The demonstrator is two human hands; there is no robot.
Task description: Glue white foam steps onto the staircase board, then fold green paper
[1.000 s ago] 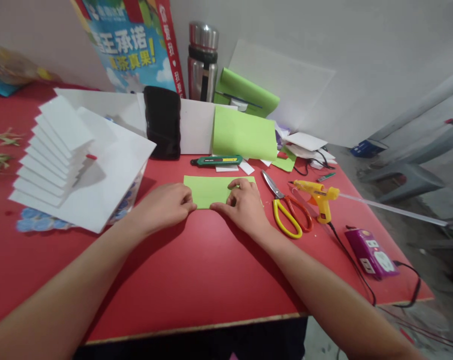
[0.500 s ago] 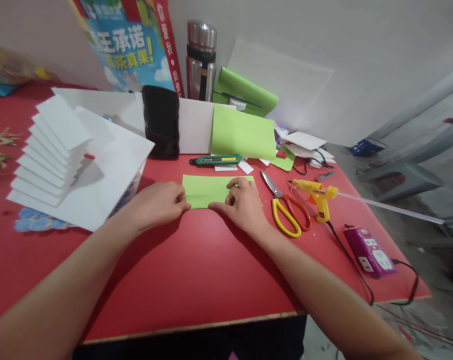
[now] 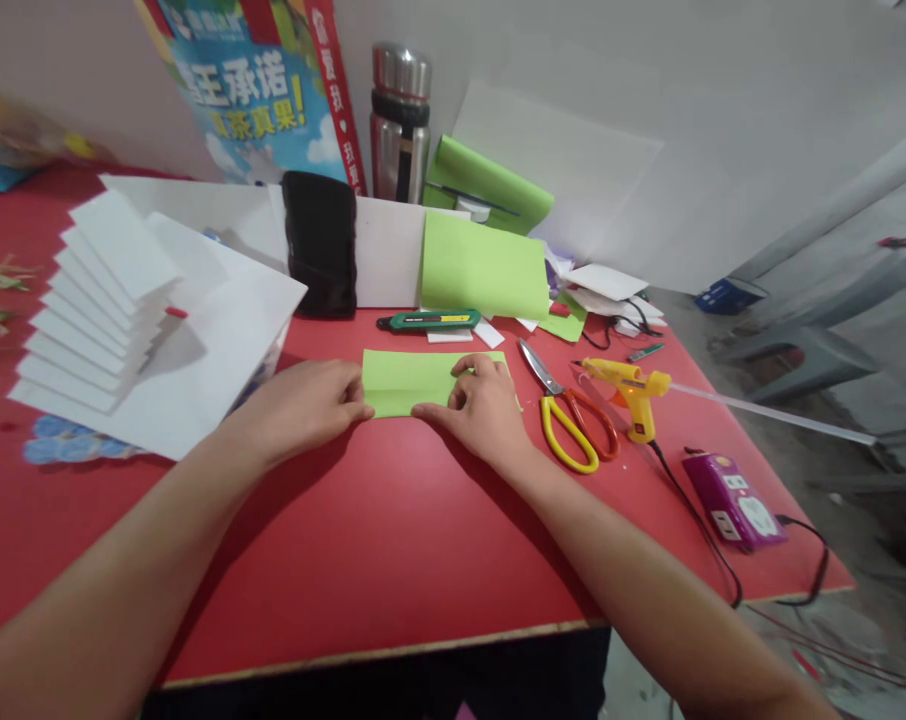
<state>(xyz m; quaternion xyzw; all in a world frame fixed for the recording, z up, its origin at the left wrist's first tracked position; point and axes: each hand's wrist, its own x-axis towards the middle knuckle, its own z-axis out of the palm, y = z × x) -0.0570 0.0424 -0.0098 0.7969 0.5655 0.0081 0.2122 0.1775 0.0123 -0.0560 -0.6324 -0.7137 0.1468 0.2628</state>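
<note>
A light green sheet of paper lies on the red table with a crease along its near edge. My left hand is closed at the sheet's left end, thumb at the near left corner and fingers curled. Over the right part of the sheet, my right hand has its fingers bent onto the paper and its thumb along the near edge. The fingers hide the sheet's right portion. Just beyond the paper rests a green utility knife. Scissors with one yellow and one red handle lie right of my right hand.
A yellow glue gun with a long glue stick and a purple power box are at the right. White boards are stacked at left. Behind are a black tray-like object, folded green paper and a steel flask.
My left thumb has slid slightly left along the near edge to the sheet's corner, showing more of the crease. My right hand keeps its place on the paper. The whole view shifts slightly.
</note>
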